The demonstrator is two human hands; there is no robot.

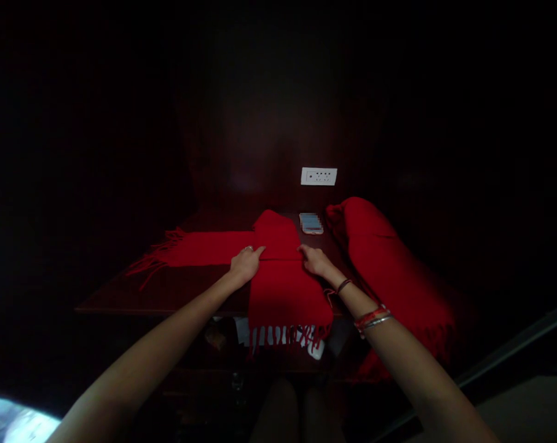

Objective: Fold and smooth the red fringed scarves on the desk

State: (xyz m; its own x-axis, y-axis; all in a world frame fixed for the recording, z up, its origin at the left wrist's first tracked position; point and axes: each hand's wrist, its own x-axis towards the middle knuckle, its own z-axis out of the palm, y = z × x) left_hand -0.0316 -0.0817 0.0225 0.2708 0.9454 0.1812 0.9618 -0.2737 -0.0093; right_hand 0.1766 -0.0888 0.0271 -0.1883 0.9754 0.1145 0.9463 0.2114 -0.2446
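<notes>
A red fringed scarf (285,289) lies on the dark wooden table, one end stretching left and the other hanging over the front edge. Where the two parts meet, it is folded into a corner at the back, with a crease across the front part. My left hand (245,264) grips the left edge of that part near the crease, thumb on top. Opposite it, my right hand (314,261) pinches the right edge between thumb and finger. Some fingertips of both hands are hidden under the cloth.
A phone (311,223) lies at the back of the table, below a white wall socket (319,176). More red fringed cloth (380,258) is draped on the right. Under the tabletop (126,301), a shelf holds pale items, partly hidden by fringe. The surroundings are very dark.
</notes>
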